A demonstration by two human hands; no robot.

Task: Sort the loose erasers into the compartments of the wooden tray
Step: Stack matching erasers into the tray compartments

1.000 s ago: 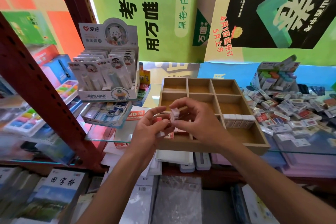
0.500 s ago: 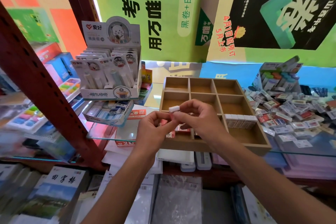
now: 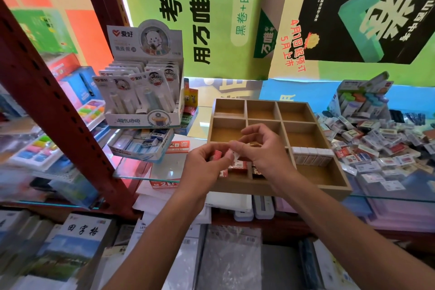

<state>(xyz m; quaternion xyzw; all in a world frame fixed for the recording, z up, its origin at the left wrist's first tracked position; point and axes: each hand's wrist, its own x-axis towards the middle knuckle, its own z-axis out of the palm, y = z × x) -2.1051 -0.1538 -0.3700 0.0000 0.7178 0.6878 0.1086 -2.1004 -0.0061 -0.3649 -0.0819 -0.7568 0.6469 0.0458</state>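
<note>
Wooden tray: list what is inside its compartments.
The wooden tray holds a row of white erasers near-right and red-labelled erasers near-left; the hands cover the rest there. Back compartments look empty.

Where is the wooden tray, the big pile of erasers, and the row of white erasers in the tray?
wooden tray (image 3: 237, 188), head view, bare front wall.
pile of erasers (image 3: 381, 143), head view, middle of heap.
row of white erasers (image 3: 312, 155), head view, middle of the row.

Red perforated shelf upright at left, white display box of carded correction tapes beside it, open box of blue-sleeved stock beneath, green poster behind, notebooks on lower shelf.
</note>
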